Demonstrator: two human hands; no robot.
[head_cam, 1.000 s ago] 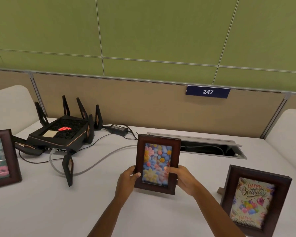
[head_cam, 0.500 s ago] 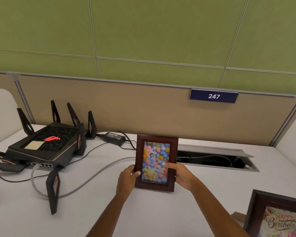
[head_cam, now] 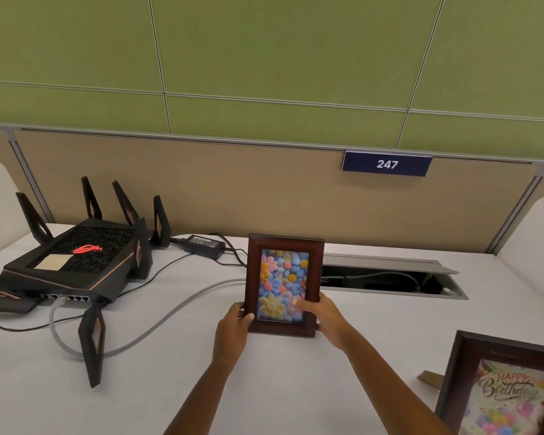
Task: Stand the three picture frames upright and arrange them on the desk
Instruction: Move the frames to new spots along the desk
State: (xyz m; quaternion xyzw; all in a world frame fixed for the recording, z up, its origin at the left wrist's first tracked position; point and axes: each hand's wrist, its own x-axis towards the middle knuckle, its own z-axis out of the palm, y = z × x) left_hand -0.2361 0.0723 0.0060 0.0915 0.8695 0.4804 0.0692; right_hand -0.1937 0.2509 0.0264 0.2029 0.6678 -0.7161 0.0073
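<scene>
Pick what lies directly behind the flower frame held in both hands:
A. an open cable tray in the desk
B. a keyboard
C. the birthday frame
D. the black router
A: the open cable tray runs rightward from behind the flower frame; the router sits well left.

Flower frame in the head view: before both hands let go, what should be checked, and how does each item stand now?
1. Flower frame upright, picture facing the person: ok.
2. Bottom edge resting on the desk: cannot tell.
3. Rear stand opened: cannot tell, hidden.
4. Left hand and right hand each hold a lower side: ok.
5. Grey cable clear of the base: ok.
6. Birthday frame apart from it: ok.
</scene>
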